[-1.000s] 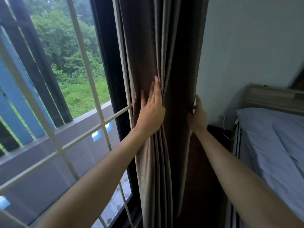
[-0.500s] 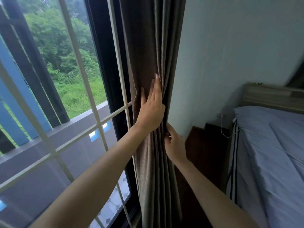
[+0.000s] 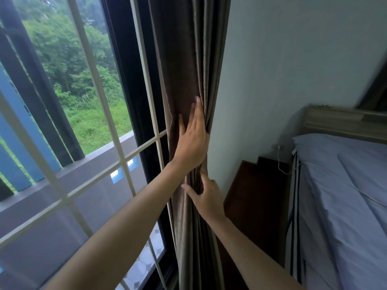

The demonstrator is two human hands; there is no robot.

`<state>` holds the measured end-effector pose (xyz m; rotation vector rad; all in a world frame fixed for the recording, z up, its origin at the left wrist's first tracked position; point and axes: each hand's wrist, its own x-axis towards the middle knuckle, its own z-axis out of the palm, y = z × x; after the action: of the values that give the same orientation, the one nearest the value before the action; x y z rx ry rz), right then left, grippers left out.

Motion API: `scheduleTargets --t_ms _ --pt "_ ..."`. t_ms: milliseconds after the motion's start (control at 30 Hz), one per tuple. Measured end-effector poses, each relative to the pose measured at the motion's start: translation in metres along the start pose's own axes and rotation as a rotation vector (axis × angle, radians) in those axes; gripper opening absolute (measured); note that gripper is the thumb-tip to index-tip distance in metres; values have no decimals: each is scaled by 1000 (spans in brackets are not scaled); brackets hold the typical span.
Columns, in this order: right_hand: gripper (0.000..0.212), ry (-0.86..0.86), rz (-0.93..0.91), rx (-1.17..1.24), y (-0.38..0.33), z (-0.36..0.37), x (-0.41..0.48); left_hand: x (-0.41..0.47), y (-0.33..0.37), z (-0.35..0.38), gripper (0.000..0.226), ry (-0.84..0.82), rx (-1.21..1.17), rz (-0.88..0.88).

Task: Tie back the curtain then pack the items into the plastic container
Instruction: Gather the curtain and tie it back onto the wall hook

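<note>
At 9 o'clock the window grille [image 3: 93, 65] crosses in pale bars, with greenery [image 3: 69, 59] and blue railing slats [image 3: 12, 126] outside.

The left hand [image 3: 193, 143] lies flat on the front of the curtain [image 3: 184, 59] just above centre. Its fingers are straight and point to 12 o'clock, so the grip is open and only presses on the cloth. It sits at the same spot on the folds as half a second ago and a second ago.

The brown curtain hangs as a narrow gathered bundle from 12 o'clock to 6 o'clock, against the dark window frame. A second ago it spread wider to the right. Now its right edge is drawn in, and more pale wall [image 3: 282, 70] shows at 1 o'clock.

The right hand [image 3: 208, 198] touches the bundle just below the left hand, toward 6 o'clock. A second ago it was at the curtain's far right edge. Half a second ago it sat at the bundle's right side. Now its thumb [image 3: 188, 189] reaches across the front folds toward 9 o'clock and its forefinger [image 3: 202, 174] points up along them. The other fingers are hidden, so I cannot tell whether this grip closes round the cloth.

At 4 o'clock a dark wooden surface [image 3: 257, 185] stands by the wall, with a white cable [image 3: 279, 160] hanging over it. The bed [image 3: 345, 206] and its headboard [image 3: 335, 120] fill 3 o'clock.
</note>
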<state>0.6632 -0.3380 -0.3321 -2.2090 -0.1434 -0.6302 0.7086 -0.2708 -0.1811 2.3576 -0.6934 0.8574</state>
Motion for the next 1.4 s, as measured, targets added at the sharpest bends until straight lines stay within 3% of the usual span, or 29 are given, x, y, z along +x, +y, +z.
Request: scheduleTargets --t_ms 100,167,267,367,533,633,800,933,1100,1300,1400 --pt "30 118 36 -39 -4 4 1 0 3 -3 73 -12 -47 -20" --pt "22 136 72 -92 0 5 3 -7 4 -5 67 2 -133 -47" --pt "23 146 115 -153 13 1 6 -47 -4 1 48 119 -253 -158" --pt "24 183 109 -103 19 -8 8 -99 -19 20 36 219 -198 -326" --pt "28 165 90 37 22 -14 8 -127 -32 40 63 -3 -271 -578" --pt "28 10 75 189 19 -19 5 -120 -36 41 72 -54 -304 -597" --pt "30 -338 245 613 20 -35 4 -107 -45 37 72 -170 -351 -588" --pt "22 -332 446 847 25 -44 5 -104 -45 40 65 -243 -385 -550" --pt "18 -218 617 946 25 -35 6 -97 -41 44 40 -246 -554 -601" --pt "18 -76 427 642 25 -21 11 -100 -42 47 10 -86 -561 -628" --pt "43 -8 324 484 24 -22 18 -98 -48 41 15 -103 -549 -633"
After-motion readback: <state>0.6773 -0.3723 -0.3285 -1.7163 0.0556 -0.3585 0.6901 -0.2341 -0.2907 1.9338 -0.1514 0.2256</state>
